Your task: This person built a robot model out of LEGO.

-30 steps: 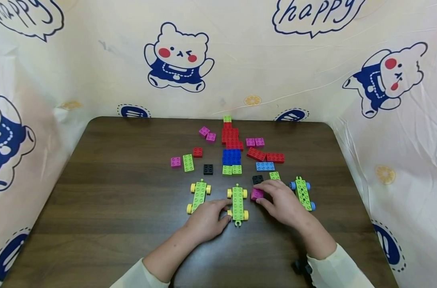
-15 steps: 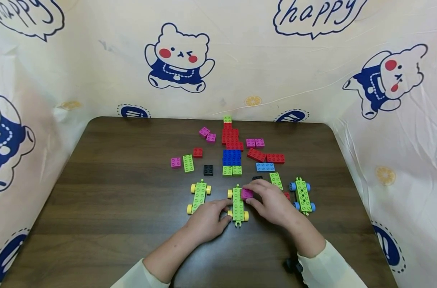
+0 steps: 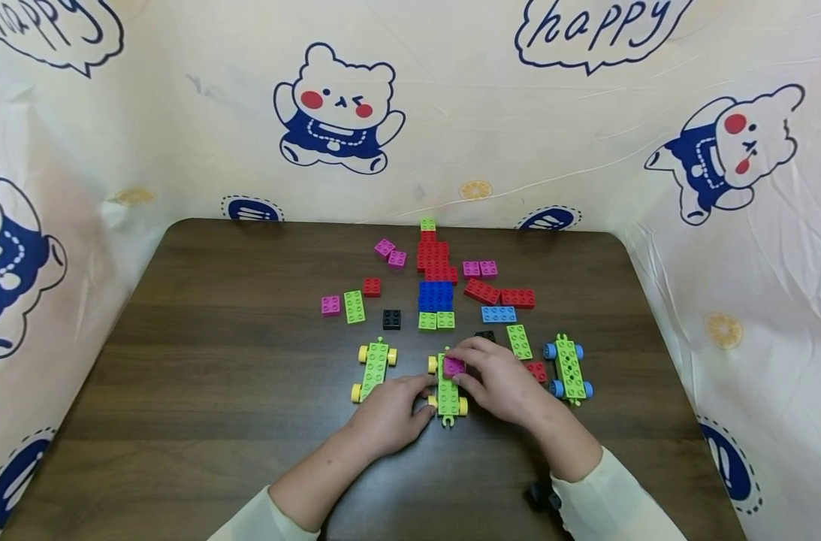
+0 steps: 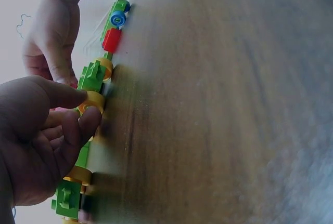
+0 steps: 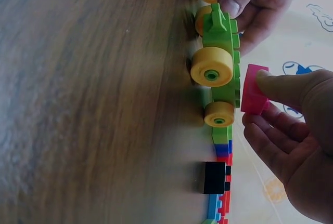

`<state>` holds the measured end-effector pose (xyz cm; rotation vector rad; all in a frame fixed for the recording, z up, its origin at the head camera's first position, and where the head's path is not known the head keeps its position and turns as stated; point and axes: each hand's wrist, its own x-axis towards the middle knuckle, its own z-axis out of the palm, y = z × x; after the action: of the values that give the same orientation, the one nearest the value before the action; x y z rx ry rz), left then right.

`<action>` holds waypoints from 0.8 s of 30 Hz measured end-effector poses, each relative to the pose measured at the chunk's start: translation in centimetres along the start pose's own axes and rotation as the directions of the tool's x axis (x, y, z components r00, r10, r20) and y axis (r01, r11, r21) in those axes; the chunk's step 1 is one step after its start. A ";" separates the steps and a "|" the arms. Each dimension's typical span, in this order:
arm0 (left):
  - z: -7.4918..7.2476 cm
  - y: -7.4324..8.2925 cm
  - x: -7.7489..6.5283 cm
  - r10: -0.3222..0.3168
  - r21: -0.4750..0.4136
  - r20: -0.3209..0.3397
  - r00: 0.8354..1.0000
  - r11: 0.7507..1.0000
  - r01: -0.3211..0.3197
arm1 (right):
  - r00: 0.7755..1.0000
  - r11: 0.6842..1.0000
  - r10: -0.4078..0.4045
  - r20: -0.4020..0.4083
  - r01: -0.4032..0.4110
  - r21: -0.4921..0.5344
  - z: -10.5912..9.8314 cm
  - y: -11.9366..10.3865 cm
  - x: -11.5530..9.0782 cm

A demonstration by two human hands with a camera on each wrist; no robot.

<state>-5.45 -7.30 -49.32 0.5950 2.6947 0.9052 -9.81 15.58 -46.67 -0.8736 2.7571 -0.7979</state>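
My left hand pinches the yellow-wheeled side of a green toy car base standing on the table; in the left wrist view its thumb and fingers are at a yellow wheel. Between thumb and fingers my right hand holds a pink building brick above the far half of that base. The right wrist view shows a narrow gap between the pink brick and the base's studs. Left of the left hand is a second yellow-wheeled green car base, partly covered by the hand.
A green car base with blue wheels stands at right, near a red brick and a green brick. Beyond the hands, blue bricks and red bricks form a column, with several loose bricks around. The table's back edge meets a printed cloth.
My right hand has carried the pink brick leftward, from beside the middle car base to over it, uncovering the red brick and green brick. The left hand has stayed put.
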 end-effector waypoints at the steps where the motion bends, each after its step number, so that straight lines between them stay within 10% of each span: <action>1: 0.0 0.0 0.0 -0.001 0.000 0.000 1.000 1.000 0.001 | 1.000 1.000 -0.001 0.003 0.001 -0.001 0.0 0.0 0.0; 24: 0.0 0.1 0.0 -0.007 0.018 0.013 1.000 1.000 0.007 | 0.998 0.998 -0.030 0.051 0.033 -0.059 0.2 -0.5 0.5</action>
<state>-5.40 -7.21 -49.23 0.5927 2.6948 0.8727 -9.97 14.85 -46.61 -0.9364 2.7437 -0.6917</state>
